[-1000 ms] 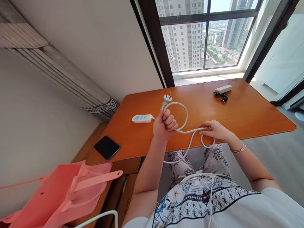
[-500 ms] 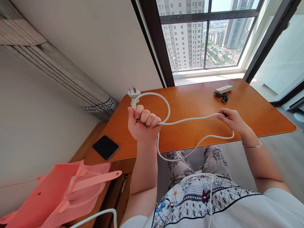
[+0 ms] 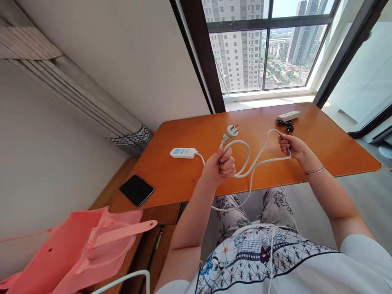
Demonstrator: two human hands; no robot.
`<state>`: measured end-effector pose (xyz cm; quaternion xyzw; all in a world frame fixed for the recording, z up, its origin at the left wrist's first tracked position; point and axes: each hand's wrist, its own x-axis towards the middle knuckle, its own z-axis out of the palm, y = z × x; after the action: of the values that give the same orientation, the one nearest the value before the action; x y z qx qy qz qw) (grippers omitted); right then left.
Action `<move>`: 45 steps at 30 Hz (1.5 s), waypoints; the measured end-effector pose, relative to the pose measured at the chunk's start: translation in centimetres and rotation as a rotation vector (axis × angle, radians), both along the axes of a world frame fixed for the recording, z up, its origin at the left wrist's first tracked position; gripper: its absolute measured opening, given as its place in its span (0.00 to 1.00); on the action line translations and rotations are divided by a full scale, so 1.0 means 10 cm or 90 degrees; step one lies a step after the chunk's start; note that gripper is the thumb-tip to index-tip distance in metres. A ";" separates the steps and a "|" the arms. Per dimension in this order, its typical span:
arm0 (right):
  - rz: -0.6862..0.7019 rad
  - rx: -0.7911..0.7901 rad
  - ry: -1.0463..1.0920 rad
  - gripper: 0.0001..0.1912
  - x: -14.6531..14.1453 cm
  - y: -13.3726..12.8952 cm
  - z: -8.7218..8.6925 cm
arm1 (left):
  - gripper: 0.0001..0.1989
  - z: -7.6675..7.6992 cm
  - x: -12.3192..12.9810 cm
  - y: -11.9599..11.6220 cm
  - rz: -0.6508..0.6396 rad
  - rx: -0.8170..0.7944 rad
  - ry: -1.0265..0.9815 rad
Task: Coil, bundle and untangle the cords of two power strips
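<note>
My left hand (image 3: 219,168) is closed around a white power cord (image 3: 259,156), just below its plug (image 3: 232,131), whose prongs point up and right. One loop of the cord rises out of this fist. My right hand (image 3: 292,147) pinches the same cord farther right, above the table, and another stretch hangs from it past the table's front edge over my lap. A white power strip (image 3: 183,153) with blue markings lies on the table left of my left hand, its cord running toward that hand.
The brown table (image 3: 196,134) reaches toward the window. A second power strip (image 3: 288,116) with a bundled black cord (image 3: 285,124) lies at the back right. A black phone (image 3: 136,190) rests at the left edge. A pink bag (image 3: 92,249) sits at lower left.
My left hand has moved right with the plug, uncovering the white power strip on the table. My right hand has shifted slightly up, and the two hands are closer together.
</note>
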<state>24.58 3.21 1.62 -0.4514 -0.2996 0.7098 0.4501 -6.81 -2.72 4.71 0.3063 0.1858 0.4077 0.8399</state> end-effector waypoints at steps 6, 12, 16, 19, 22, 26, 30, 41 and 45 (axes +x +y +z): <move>0.016 -0.017 0.043 0.11 -0.26 0.03 0.07 | 0.27 -0.14 0.08 0.01 -0.051 0.030 -0.010; -0.085 0.149 -0.130 0.18 -0.40 0.10 -0.01 | 0.26 -0.23 0.15 -0.02 -0.182 0.137 0.066; -0.126 0.261 -0.194 0.20 -0.43 0.09 0.07 | 0.25 -0.28 0.27 -0.06 -0.220 0.167 0.102; -0.151 0.359 -0.229 0.20 -0.50 -0.01 0.18 | 0.25 -0.31 0.36 -0.08 -0.182 0.176 0.111; -0.208 0.425 -0.246 0.21 -0.61 -0.18 0.23 | 0.23 -0.33 0.44 -0.10 -0.102 0.170 0.100; -0.350 0.467 -0.201 0.20 -0.75 -0.38 0.21 | 0.21 -0.36 0.47 -0.10 -0.024 0.156 0.066; -0.465 0.490 -0.181 0.19 -0.83 -0.52 0.16 | 0.22 -0.36 0.44 -0.08 -0.023 0.144 0.027; -0.313 0.606 -0.558 0.21 -0.60 -0.48 0.11 | 0.19 -0.25 0.26 -0.15 -0.070 0.049 0.021; -0.227 0.560 -0.743 0.19 -0.21 -0.12 -0.04 | 0.23 -0.05 -0.02 -0.18 0.037 0.058 -0.033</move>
<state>22.46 1.97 1.24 -0.5744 -0.6679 0.0868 0.4653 -7.01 -4.54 4.26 0.3279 0.1539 0.4479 0.8174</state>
